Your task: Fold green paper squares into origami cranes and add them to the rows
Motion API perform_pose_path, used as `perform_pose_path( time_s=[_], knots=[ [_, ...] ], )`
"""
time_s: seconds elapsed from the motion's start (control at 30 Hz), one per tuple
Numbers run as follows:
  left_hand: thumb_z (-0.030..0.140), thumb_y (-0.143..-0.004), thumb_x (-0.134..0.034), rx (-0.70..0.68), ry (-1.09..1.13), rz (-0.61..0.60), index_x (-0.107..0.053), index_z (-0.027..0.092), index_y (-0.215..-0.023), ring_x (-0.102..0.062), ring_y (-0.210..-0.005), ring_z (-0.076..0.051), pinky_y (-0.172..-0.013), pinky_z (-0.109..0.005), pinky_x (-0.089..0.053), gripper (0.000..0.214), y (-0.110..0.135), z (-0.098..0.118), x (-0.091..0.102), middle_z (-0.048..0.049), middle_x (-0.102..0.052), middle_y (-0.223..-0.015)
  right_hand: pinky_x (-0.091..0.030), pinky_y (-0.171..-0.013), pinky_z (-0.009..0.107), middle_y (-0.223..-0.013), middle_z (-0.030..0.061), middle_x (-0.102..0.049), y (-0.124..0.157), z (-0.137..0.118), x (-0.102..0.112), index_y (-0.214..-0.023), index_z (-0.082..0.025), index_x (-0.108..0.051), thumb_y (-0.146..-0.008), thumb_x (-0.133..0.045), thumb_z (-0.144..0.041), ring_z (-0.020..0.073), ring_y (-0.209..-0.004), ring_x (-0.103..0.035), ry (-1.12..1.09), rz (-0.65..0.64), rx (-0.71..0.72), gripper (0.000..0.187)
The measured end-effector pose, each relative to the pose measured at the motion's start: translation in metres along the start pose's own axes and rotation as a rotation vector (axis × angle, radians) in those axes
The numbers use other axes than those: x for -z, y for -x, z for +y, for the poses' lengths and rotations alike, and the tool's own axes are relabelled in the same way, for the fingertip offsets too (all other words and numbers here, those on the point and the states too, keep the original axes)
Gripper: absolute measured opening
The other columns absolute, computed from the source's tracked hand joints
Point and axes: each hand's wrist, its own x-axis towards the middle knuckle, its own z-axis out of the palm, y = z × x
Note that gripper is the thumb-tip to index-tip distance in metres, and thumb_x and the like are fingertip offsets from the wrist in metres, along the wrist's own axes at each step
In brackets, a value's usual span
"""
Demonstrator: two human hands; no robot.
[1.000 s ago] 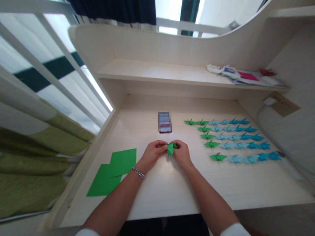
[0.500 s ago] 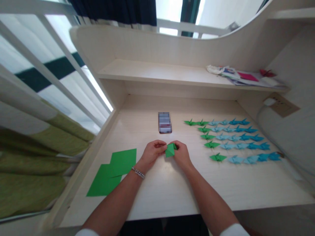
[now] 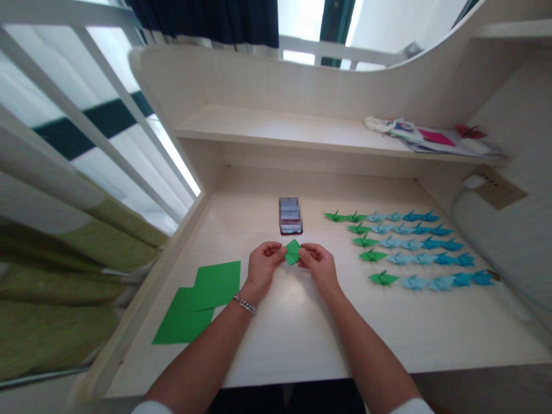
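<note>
A small folded piece of green paper (image 3: 293,252), now diamond-shaped, is held up between my two hands over the desk. My left hand (image 3: 264,264) pinches its left corner between thumb and fingers; a chain bracelet circles that wrist. On the opposite corner, my right hand (image 3: 319,265) has a like pinch. Just beyond the fingers lies a phone (image 3: 290,216) with its screen lit and blurred. Flat green paper sheets (image 3: 218,284) overlap on the desk to the left of my left forearm.
Rows of folded paper cranes (image 3: 409,244), green, light blue and darker blue, line the right of the desk (image 3: 297,333). A shelf (image 3: 276,127) above the back carries papers (image 3: 435,138) at its right. A white plug and cable (image 3: 474,181) hang by the right wall.
The folded green paper has turned from a squarish shape with a flap showing to a flat diamond. My right hand has shifted its hold to the right corner.
</note>
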Motion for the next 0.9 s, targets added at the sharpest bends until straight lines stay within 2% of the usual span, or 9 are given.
perform_pose_path(
  time_s=[0.07,0.13,0.27,0.4,0.5,0.63,0.9],
  knots=[
    [0.025,-0.057,-0.081,-0.014,-0.008,-0.007,-0.062,0.014,-0.084,-0.061,-0.068,-0.012,-0.069,-0.028,-0.051,0.035,0.000,0.000,0.000,-0.0003,-0.064,-0.073,-0.054,-0.061,0.030,-0.077,0.0056,-0.070,-0.001,0.003,0.001,-0.094,-0.015,-0.063,-0.059,-0.077,-0.036,0.0183,-0.067,-0.065,0.046,0.019,0.044,0.044],
    [0.025,-0.057,-0.081,-0.006,-0.012,-0.044,-0.062,0.014,-0.087,-0.062,-0.068,-0.013,-0.069,-0.029,-0.051,0.037,0.001,0.000,0.001,-0.0004,-0.064,-0.073,-0.054,-0.066,0.031,-0.078,0.0052,-0.070,-0.002,0.005,0.003,-0.096,-0.016,-0.062,-0.060,-0.075,-0.031,0.0186,-0.070,-0.066,0.070,0.054,0.085,0.041],
    [0.021,-0.056,-0.081,0.040,-0.074,-0.204,-0.064,0.014,-0.094,-0.062,-0.070,-0.014,-0.070,-0.029,-0.050,0.042,0.003,0.003,0.001,-0.0035,-0.066,-0.077,-0.053,-0.071,0.033,-0.080,0.0054,-0.071,-0.003,0.003,0.007,-0.100,-0.016,-0.060,-0.064,-0.072,-0.028,0.0192,-0.073,-0.067,0.092,0.102,0.124,0.040],
    [0.022,-0.058,-0.079,0.056,-0.182,-0.334,-0.068,0.013,-0.088,-0.062,-0.073,-0.016,-0.070,-0.028,-0.049,0.033,0.007,0.006,-0.001,-0.0062,-0.069,-0.082,-0.053,-0.073,0.033,-0.084,0.0059,-0.072,0.001,-0.003,0.006,-0.103,-0.017,-0.060,-0.067,-0.069,-0.027,0.0200,-0.076,-0.068,0.150,0.080,0.144,0.038],
    [0.026,-0.060,-0.078,0.068,-0.205,-0.319,-0.068,0.013,-0.081,-0.062,-0.070,-0.016,-0.068,-0.029,-0.050,0.027,0.009,0.007,-0.005,-0.0054,-0.069,-0.079,-0.053,-0.075,0.033,-0.086,0.0063,-0.072,0.003,-0.004,0.003,-0.104,-0.017,-0.061,-0.070,-0.067,-0.027,0.0204,-0.078,-0.068,0.171,0.072,0.150,0.036],
    [0.026,-0.059,-0.080,0.051,-0.205,-0.277,-0.066,0.013,-0.077,-0.061,-0.066,-0.015,-0.066,-0.029,-0.052,0.026,0.011,0.004,-0.007,-0.0038,-0.068,-0.073,-0.054,-0.073,0.033,-0.083,0.0072,-0.073,0.003,-0.002,0.002,-0.092,-0.016,-0.068,-0.069,-0.069,-0.032,0.0213,-0.075,-0.068,0.194,0.150,0.153,0.028],
    [0.028,-0.063,-0.077,0.021,-0.187,-0.274,-0.065,0.012,-0.093,-0.065,-0.074,-0.017,-0.068,-0.030,-0.055,0.036,0.011,0.000,-0.007,-0.0071,-0.070,-0.085,-0.052,-0.077,0.033,-0.085,0.0058,-0.074,0.005,-0.002,0.002,-0.089,-0.017,-0.074,-0.072,-0.066,-0.034,0.0216,-0.079,-0.067,0.315,0.205,0.206,0.025]
  ],
)
